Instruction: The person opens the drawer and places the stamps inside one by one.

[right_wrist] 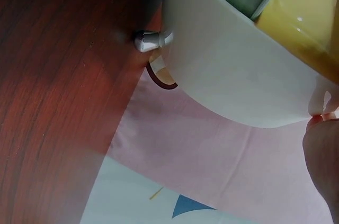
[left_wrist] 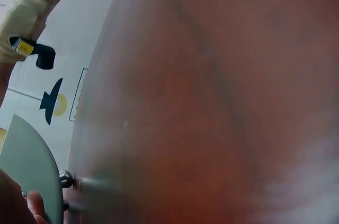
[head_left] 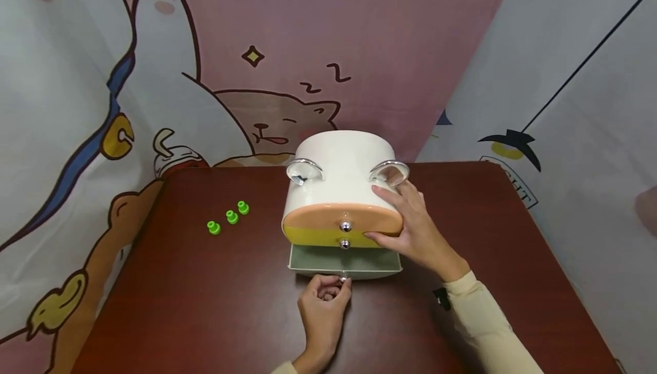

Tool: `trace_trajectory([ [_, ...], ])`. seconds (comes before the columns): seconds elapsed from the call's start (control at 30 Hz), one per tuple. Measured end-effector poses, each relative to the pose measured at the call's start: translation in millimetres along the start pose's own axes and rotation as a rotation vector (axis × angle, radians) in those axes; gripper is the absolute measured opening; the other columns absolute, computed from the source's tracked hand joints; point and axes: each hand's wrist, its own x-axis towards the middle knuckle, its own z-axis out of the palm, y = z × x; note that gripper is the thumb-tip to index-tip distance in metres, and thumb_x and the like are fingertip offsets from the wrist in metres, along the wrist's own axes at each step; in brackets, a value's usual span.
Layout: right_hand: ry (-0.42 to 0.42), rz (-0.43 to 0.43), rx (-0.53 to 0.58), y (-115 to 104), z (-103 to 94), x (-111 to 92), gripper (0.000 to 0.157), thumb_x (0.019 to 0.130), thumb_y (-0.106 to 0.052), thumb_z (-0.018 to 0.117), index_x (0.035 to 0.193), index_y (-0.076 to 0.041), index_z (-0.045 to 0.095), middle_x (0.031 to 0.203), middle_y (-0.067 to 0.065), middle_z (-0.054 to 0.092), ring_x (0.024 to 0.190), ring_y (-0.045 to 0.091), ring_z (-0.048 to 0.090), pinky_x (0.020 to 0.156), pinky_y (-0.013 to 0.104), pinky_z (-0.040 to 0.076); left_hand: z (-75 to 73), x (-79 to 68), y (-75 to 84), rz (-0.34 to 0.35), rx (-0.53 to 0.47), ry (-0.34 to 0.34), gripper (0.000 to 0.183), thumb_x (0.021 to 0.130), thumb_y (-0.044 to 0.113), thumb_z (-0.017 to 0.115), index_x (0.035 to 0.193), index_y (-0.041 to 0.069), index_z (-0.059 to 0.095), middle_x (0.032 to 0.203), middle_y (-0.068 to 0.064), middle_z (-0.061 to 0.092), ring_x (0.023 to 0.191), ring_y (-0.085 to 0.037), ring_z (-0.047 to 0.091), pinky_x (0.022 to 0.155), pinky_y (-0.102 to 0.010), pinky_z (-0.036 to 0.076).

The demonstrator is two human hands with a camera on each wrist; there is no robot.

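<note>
The glossy white cabinet [head_left: 346, 163] sits near the middle of the bench [head_left: 205, 294], towards the far side, with its green bottom drawer [head_left: 380, 271] standing out from under the yellow drawer [head_left: 313, 236] and the orange drawer [head_left: 318, 215]. Our left grip [head_left: 323, 308] pinches the small metal knob [head_left: 343, 278] of that drawer between thumb and fingers; our right grip [head_left: 418, 228] clasps the cabinet's right flank, thumb across the yellow front and fingers up on the shell.

We judge the whole thing to be stiff and fairly light, likely to skid if tugged one-handed, so bracing the shell makes sense. Its smooth coat looks slippery; a broad hold on the curved side should serve better than fingertips. The knob is round and polished, best taken dead centre so the drawer runs straight without binding. We would treat the thin drawer rim gently, and the metal loops [head_left: 308, 161] on top as well.

For room, we have bench in front of the drawer towards the near side. Behind the cabinet, the bench's far edge and the printed cloth [head_left: 410, 32] are close. Three green pegs [head_left: 214, 227] lie to the left, well apart from the drawer.
</note>
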Motion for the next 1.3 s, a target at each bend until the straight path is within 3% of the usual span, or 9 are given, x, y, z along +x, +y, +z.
trace_trajectory([
  [0.4,-0.009,-0.032,0.011,7,2.4,11,0.11,0.064,-0.011,0.107,0.16,-0.015,0.053,0.14,0.023,0.053,0.143,0.045,0.04,0.1,0.065,0.03,-8.8,-13.1,-3.5,0.055,0.005,-0.007,0.023,0.081,-0.001,0.093,0.088,0.007,0.073,0.075,0.003,0.073,0.061,-0.008,0.065,0.055,-0.016,0.049],
  [0.63,-0.022,-0.029,0.012,11,8.3,18,0.11,0.067,-0.012,0.107,0.161,-0.015,0.05,0.146,0.023,0.052,0.147,0.043,0.038,0.107,0.067,0.029,-16.3,-10.3,-6.1,0.04,-0.003,-0.039,0.023,0.083,0.0,0.093,0.091,0.01,0.074,0.081,0.003,0.076,0.063,-0.009,0.065,0.057,-0.019,0.052],
  [0.77,-0.028,-0.022,0.02,12,11.9,20,0.109,0.068,-0.014,0.106,0.161,-0.015,0.05,0.138,0.021,0.054,0.145,0.043,0.039,0.104,0.065,0.028,-28.0,-7.3,-5.5,0.02,0.042,-0.074,0.019,0.087,0.003,0.09,0.093,0.012,0.074,0.084,0.005,0.077,0.063,-0.009,0.065,0.057,-0.019,0.051],
  [0.87,-0.018,-0.03,0.024,14,13.3,21,0.108,0.068,-0.013,0.106,0.16,-0.014,0.051,0.132,0.021,0.055,0.142,0.043,0.041,0.102,0.064,0.029,-40.3,-3.1,-3.0,-0.031,0.038,-0.082,0.013,0.09,-0.001,0.082,0.092,0.007,0.072,0.081,0.0,0.075,0.062,-0.012,0.066,0.058,-0.02,0.052],
  [1.03,0.0,-0.026,0.032,14,12.8,20,0.105,0.066,-0.012,0.106,0.158,-0.013,0.054,0.137,0.023,0.055,0.143,0.044,0.04,0.101,0.065,0.028,-63.2,12.7,2.6,-0.168,-0.038,-0.031,0.006,0.093,-0.01,0.062,0.096,-0.006,0.065,0.08,-0.014,0.071,0.062,-0.023,0.068,0.061,-0.026,0.056],
  [1.1,0.008,-0.021,0.033,14,11.7,19,0.105,0.065,-0.01,0.106,0.157,-0.013,0.055,0.141,0.024,0.054,0.143,0.044,0.041,0.102,0.065,0.028,-71.8,20.4,5.0,-0.193,-0.066,0.011,0.006,0.095,-0.011,0.059,0.098,-0.007,0.063,0.08,-0.016,0.069,0.061,-0.023,0.067,0.06,-0.026,0.056],
  [1.3,0.021,-0.04,0.048,13,8.3,17,0.107,0.062,-0.006,0.106,0.156,-0.01,0.055,0.148,0.023,0.052,0.14,0.042,0.042,0.099,0.06,0.028,-93.0,45.9,8.9,-0.14,-0.114,0.139,0.007,0.097,-0.009,0.057,0.097,-0.003,0.061,0.081,-0.017,0.066,0.058,-0.02,0.063,0.049,-0.024,0.05],
])
